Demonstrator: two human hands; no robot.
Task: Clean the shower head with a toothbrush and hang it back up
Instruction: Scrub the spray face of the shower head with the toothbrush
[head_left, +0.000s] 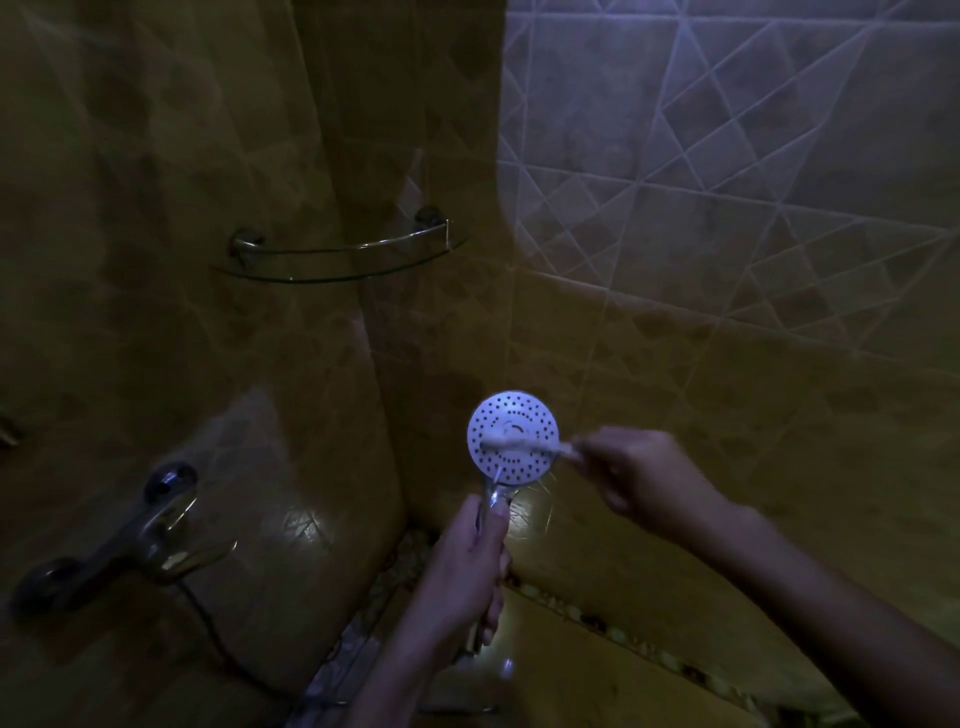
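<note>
Dim, yellow-tiled shower corner, glass shelf (337, 273) above, mixer tap (130, 535) on the left wall: your left hand (462, 577) wraps the handle of the shower head (514, 415), face toward you, while your right hand (644, 478) pinches the toothbrush (519, 445) across its nozzles. Hard strokes could twist slick chrome from your grip.

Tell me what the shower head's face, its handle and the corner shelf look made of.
The shower head face: likely white plastic, matte, dotted with small holes. The handle: chrome-finished, metal or plated plastic, unclear; bright glints above the left hand. The corner shelf: clear glass, wall shows through; its rail looks like polished metal.
</note>
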